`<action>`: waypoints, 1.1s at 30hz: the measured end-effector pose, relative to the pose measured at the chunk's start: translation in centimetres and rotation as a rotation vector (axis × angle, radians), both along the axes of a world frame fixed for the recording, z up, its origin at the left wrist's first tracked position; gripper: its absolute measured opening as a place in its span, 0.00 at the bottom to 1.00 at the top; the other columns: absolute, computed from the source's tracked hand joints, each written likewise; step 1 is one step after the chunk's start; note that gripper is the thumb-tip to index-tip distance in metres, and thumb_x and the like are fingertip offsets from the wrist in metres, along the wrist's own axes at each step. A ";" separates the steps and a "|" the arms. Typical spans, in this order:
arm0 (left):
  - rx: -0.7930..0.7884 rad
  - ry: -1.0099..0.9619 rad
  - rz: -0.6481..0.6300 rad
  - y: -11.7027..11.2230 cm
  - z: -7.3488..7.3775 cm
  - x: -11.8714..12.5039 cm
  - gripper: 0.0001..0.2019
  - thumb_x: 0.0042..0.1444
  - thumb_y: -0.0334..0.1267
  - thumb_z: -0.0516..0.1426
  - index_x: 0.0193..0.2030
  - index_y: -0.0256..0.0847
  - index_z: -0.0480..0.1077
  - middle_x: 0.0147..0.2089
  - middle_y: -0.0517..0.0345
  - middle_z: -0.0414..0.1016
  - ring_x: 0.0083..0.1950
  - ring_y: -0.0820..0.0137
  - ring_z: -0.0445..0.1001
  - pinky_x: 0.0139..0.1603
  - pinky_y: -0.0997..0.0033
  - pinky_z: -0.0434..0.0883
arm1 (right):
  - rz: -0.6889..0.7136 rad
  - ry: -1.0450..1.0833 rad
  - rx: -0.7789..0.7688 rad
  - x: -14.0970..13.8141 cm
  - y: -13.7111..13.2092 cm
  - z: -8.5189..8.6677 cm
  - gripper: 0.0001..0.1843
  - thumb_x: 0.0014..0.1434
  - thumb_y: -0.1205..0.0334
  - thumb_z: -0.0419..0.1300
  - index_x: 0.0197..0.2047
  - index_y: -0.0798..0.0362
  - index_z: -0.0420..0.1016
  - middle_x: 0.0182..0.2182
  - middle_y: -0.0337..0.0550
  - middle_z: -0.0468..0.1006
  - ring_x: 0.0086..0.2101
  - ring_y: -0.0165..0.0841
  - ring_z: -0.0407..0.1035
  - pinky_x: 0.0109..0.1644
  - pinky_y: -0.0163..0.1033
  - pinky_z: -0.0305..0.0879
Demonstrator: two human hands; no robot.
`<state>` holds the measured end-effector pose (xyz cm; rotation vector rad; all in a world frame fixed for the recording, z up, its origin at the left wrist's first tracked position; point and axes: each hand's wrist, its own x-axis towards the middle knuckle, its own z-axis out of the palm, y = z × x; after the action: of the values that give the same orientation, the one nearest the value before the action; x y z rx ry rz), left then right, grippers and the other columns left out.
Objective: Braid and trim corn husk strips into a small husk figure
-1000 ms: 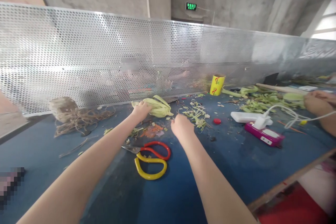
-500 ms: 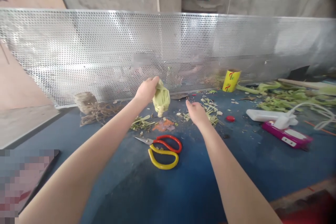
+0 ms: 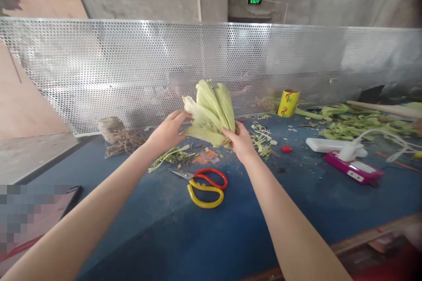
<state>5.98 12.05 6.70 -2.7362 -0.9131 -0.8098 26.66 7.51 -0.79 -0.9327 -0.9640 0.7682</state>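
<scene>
A bundle of pale green corn husks [image 3: 211, 112] is held up above the blue table [image 3: 296, 210]. My right hand [image 3: 240, 142] grips the bundle's base, fingers closed on it. At the bundle's left side, my left hand [image 3: 168, 131] touches the husks with its fingers curled on them. Below the hands lie scissors [image 3: 204, 184] with one red and one yellow handle, and small green and orange scraps [image 3: 184, 156].
A perforated metal screen [image 3: 99, 70] runs along the table's far edge. A tangle of brown twine [image 3: 120, 138] lies at the left, and a yellow roll [image 3: 289, 102] with more husks [image 3: 356, 123] at the right. A white power strip [image 3: 329, 145], pink device [image 3: 354, 167] and red cap [image 3: 286, 149] sit at the right.
The husk bundle has come up off the table. My right hand has moved in and taken its base, and the left hand has shifted to its side.
</scene>
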 end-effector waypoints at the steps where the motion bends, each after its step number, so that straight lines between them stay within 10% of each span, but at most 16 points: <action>1: -0.026 0.049 0.011 0.0 -0.3 -0.2 0.21 0.47 0.37 0.57 0.50 0.39 0.62 0.55 0.46 0.62 0.59 0.58 0.60 0.58 0.57 0.60 | -0.045 -0.018 0.009 0.2 0.1 -0.2 0.27 0.41 0.55 0.64 0.45 0.51 0.63 0.37 0.44 0.74 0.37 0.37 0.71 0.40 0.41 0.67; 13: -0.575 -0.116 -0.059 0.3 -1.3 -0.2 0.37 0.44 0.46 0.60 0.61 0.43 0.51 0.61 0.46 0.58 0.61 0.59 0.58 0.57 0.59 0.59 | -0.273 -0.220 0.023 1.2 0.7 -0.8 0.32 0.39 0.55 0.64 0.47 0.54 0.63 0.42 0.50 0.71 0.42 0.42 0.68 0.45 0.47 0.63; 17: -0.862 -0.143 -0.160 0.4 -0.8 -1.2 0.24 0.50 0.45 0.56 0.54 0.44 0.62 0.52 0.50 0.70 0.52 0.61 0.68 0.51 0.61 0.64 | -0.288 -0.250 0.060 1.3 0.6 -0.6 0.31 0.40 0.56 0.64 0.47 0.55 0.63 0.44 0.50 0.71 0.44 0.42 0.66 0.48 0.46 0.61; 33: -0.850 -0.113 -0.084 -1.3 1.0 -2.2 0.12 0.47 0.47 0.57 0.30 0.41 0.71 0.31 0.59 0.72 0.35 0.70 0.69 0.39 0.68 0.65 | -0.446 -0.187 0.034 1.3 0.7 -0.9 0.31 0.43 0.50 0.61 0.48 0.55 0.59 0.43 0.51 0.70 0.42 0.40 0.67 0.45 0.46 0.63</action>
<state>3.75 10.79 7.67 -3.4772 -1.4402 -0.7012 28.00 8.22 -1.69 -1.1524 -0.8819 0.2911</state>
